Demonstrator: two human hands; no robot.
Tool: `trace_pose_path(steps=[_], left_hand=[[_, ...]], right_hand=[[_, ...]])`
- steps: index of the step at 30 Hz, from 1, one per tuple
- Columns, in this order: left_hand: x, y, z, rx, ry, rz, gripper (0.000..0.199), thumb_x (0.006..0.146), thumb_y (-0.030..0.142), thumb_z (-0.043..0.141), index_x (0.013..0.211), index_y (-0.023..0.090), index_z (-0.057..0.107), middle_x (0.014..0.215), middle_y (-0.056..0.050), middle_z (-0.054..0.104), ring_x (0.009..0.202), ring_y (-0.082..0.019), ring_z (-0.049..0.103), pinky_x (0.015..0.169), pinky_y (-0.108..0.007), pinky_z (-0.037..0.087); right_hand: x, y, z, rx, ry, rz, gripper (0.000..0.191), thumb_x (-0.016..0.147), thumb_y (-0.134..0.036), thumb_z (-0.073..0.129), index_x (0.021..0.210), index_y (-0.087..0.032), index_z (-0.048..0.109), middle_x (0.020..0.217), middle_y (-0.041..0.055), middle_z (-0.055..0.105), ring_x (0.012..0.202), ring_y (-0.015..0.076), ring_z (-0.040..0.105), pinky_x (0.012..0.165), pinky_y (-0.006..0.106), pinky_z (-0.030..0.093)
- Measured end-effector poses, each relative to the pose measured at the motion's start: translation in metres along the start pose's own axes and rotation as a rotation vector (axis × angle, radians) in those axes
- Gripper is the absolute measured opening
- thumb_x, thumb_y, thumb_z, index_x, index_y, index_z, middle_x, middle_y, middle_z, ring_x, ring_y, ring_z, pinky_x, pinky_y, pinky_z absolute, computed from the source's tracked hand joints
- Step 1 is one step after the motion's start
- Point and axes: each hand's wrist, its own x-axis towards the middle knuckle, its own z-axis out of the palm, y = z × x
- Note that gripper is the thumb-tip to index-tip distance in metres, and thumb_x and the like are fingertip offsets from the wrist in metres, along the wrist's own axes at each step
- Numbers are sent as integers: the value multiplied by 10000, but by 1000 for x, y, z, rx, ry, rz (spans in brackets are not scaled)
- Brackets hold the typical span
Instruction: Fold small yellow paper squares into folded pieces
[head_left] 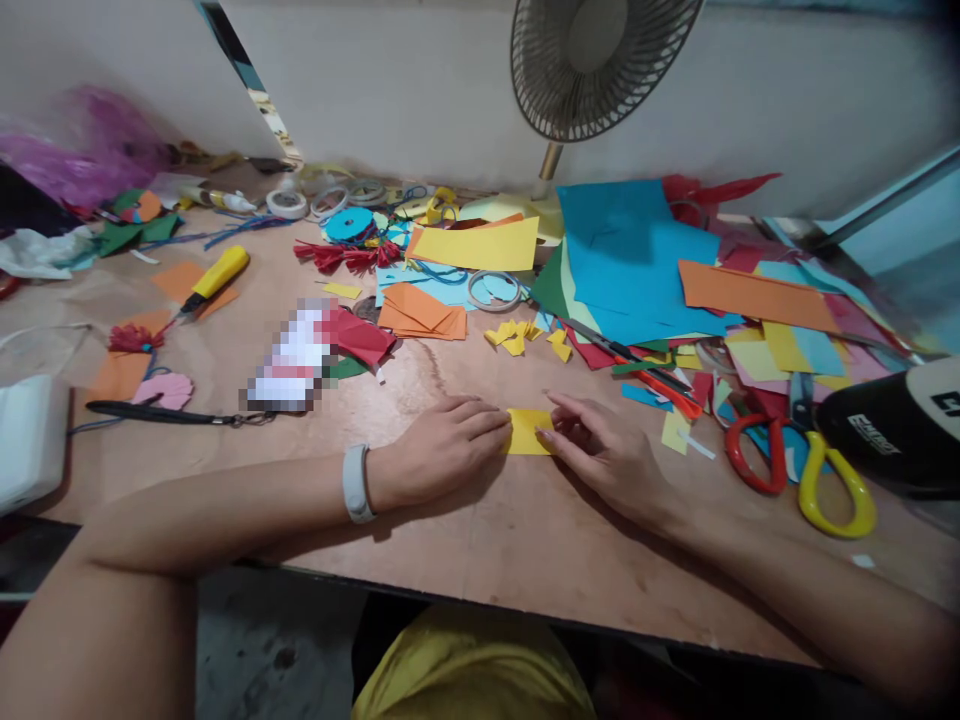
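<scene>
A small yellow paper piece lies flat on the wooden table between my hands. My left hand rests palm down, its fingers together and their tips over the paper's left edge; nothing is gripped in it. At the paper's right edge, my right hand has its thumb and index finger apart, the thumb touching the paper and the other fingers curled. Just beyond the paper are several small folded yellow pieces.
Red- and yellow-handled scissors lie at the right beside a black cylindrical object. Coloured sheets cover the back right. A yellow cutter lies at the left, and a fan stands behind. A white box sits far left.
</scene>
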Motion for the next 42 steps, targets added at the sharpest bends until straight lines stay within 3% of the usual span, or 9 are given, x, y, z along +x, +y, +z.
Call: trace_pose_path(steps=[9,14,19,25,30,37,42], left_hand=[[-1,1,-2,13,-11,-9,266,1044,225,506,1243,92,621,1297,-135,692,1129,-248,679,941,-384,564],[-1,2,-4,13,-28,-22,267,1036,232,522,1246,97,617,1286,-152,691,1135,-254,677,922,-382,561],[0,2,-3,33,-20,-17,262,1045,228,496,1238,105,625,1287,-137,695,1125,-242,680,922,-371,556],[1,2,-5,41,-17,2,267,1035,208,505,1233,77,631,1279,-147,696,1126,-248,676,899,-373,558],[1,4,-4,19,-42,-31,258,1034,230,521,1223,98,637,1307,-150,682,1171,-257,661,905,-375,542],[0,3,-2,54,-53,-24,251,1047,234,500,1221,120,642,1331,-130,679,1189,-245,654,921,-365,529],[0,4,-2,73,-63,-34,255,1049,248,505,1232,129,637,1334,-124,675,1185,-241,649,930,-359,518]], right_hand=[[-6,-1,-1,180,18,232,363,913,-329,701,1243,-182,672,970,76,729,788,175,702,685,316,619],[-5,-2,-2,173,7,246,368,907,-305,708,1253,-185,672,949,73,731,784,180,702,678,323,610],[-2,-3,-4,-17,9,3,77,931,-227,683,976,-197,738,839,61,702,752,192,659,637,332,546],[-6,-4,-4,-299,23,-336,210,918,-100,667,1095,-195,725,979,98,749,853,226,679,729,367,541],[-7,-5,-4,-443,20,-540,292,902,-80,688,1179,-176,688,1030,110,764,893,243,697,718,378,521],[-5,-5,-3,-420,-68,-602,322,960,-94,586,1261,-189,649,1035,107,760,886,243,697,696,389,525],[-3,-3,-3,-392,-104,-603,278,972,-90,551,1201,-199,664,1024,101,760,865,229,690,694,379,529]])
